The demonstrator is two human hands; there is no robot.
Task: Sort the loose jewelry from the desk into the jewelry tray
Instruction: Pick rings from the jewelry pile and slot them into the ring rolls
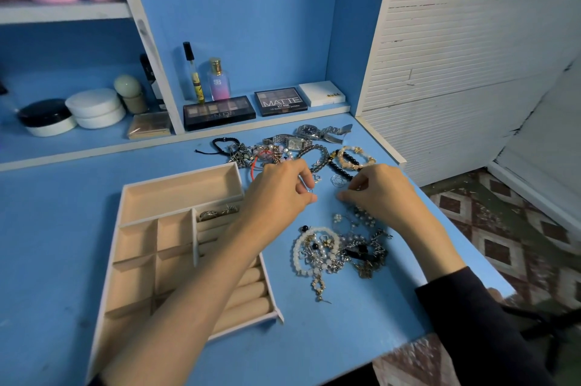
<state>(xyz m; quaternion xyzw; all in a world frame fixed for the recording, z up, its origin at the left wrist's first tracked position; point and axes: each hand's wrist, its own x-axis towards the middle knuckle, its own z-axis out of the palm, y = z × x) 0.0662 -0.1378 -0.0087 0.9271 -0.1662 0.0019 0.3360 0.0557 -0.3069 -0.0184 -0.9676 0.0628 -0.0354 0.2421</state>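
left hand [279, 189] pinches silver piece [309, 188] | right hand [382, 193] curled, hold unclear

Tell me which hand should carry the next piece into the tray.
Left, probably: the left hand pinches a small silver piece beside the tray; the right hand sits farther off.

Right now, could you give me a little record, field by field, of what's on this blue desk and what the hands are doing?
Tray: jewelry tray on the desk, left side, under the left forearm
In tray: rings on the roll section
Left hand: left hand pinches a small silver piece
Right hand: right hand, fingertips together, contents unclear
Far heap: watches and bead bracelets
Near heap: tangled chains with a white bead bracelet
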